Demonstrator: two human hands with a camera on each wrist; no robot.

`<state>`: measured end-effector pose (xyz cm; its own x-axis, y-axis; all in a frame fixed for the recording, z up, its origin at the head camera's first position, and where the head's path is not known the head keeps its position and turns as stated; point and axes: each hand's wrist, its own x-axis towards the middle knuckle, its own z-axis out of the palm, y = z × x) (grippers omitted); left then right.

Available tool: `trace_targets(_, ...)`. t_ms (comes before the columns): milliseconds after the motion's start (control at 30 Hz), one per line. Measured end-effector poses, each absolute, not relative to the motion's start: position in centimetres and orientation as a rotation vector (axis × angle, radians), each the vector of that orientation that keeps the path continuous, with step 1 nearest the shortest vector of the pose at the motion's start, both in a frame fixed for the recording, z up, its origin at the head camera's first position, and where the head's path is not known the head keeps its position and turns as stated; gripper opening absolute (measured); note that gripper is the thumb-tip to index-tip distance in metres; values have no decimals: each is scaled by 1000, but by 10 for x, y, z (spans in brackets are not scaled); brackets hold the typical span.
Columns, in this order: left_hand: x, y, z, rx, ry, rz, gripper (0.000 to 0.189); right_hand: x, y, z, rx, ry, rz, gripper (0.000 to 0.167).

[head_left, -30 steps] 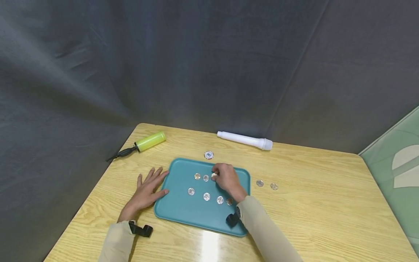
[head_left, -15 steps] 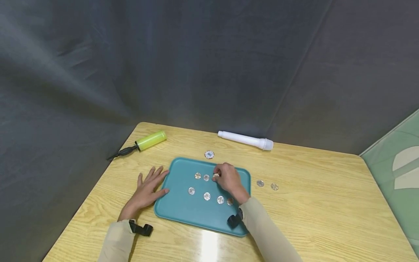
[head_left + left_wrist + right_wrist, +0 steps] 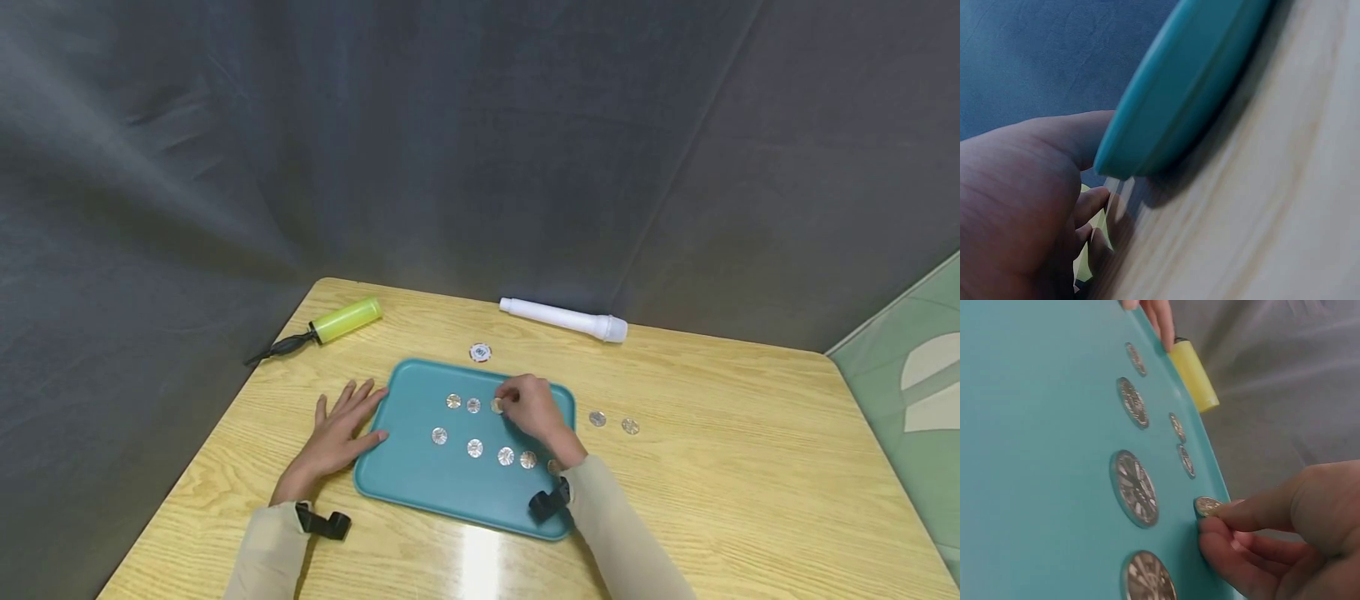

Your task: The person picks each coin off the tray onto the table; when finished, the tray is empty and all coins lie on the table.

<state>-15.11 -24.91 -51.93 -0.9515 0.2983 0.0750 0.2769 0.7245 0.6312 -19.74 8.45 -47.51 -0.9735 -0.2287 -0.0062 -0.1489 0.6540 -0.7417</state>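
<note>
A teal tray (image 3: 420, 475) bears two rows of round metal coins. In the far row, my right hand (image 3: 532, 408) pinches a gold-coloured coin (image 3: 1207, 505) between thumb and fingers; the right wrist view has it slightly tilted at the tray surface. Left of it lie a silver coin (image 3: 473, 406) and another gold-coloured coin (image 3: 453, 401). The near row runs from a silver coin (image 3: 439, 436) to a coin (image 3: 554, 467) partly hidden by my right wrist. Spread fingers of my left hand (image 3: 335, 440) rest at the tray's left rim, the thumb touching it in the left wrist view.
Two loose coins, one silver (image 3: 597, 418) and one beside it (image 3: 630, 426), lie on the wooden table right of the tray. Behind the tray are a poker chip (image 3: 481, 352), a white microphone-shaped stick (image 3: 562, 318) and a yellow-green hand pump (image 3: 347, 321). A dark curtain (image 3: 480, 150) hangs beyond.
My right hand has shifted slightly right along the far row with the gold-coloured coin. The rightmost near-row coin has come into view beside my wrist. My left hand stays put.
</note>
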Motion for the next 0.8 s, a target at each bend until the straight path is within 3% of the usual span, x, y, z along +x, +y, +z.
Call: trace_targets(800,-151,-250,-520,488,2885,1058,68,-193,131,-470,-110,2492,-1616,17)
